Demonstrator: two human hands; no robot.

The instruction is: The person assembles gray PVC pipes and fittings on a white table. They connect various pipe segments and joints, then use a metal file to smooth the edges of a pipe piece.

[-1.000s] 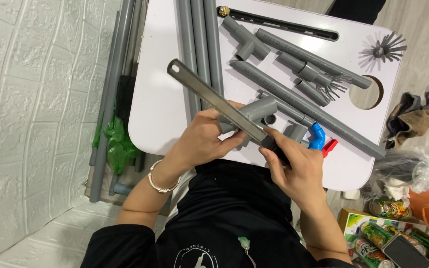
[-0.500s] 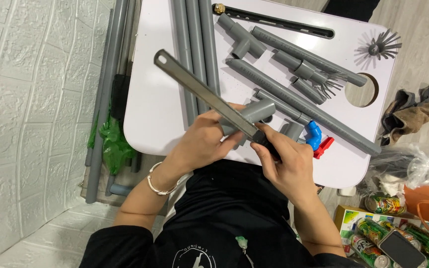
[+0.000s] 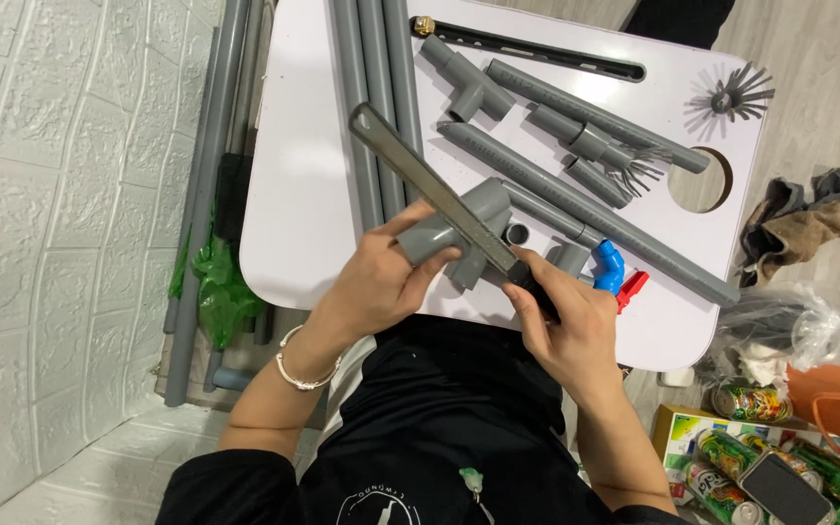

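Observation:
My left hand (image 3: 376, 282) grips a grey plastic tee pipe fitting (image 3: 459, 228) just above the near edge of the white table (image 3: 294, 194). My right hand (image 3: 561, 321) holds the dark handle of a long flat metal file (image 3: 430, 190). The file's blade lies slanted across the top of the fitting and points up and to the left. Both hands are close together in front of my black shirt.
Several grey pipes (image 3: 585, 209) and joined fittings (image 3: 473, 83) lie on the table, with a blue and red valve (image 3: 614, 272), a black bar (image 3: 537, 53) and a round hole (image 3: 700, 180). Long pipes (image 3: 206, 185) lean at the left wall. Cans (image 3: 731, 467) and bags sit right.
The file's tip has moved along the fitting, up and to the right across the frames, while my left hand kept hold of the tee fitting.

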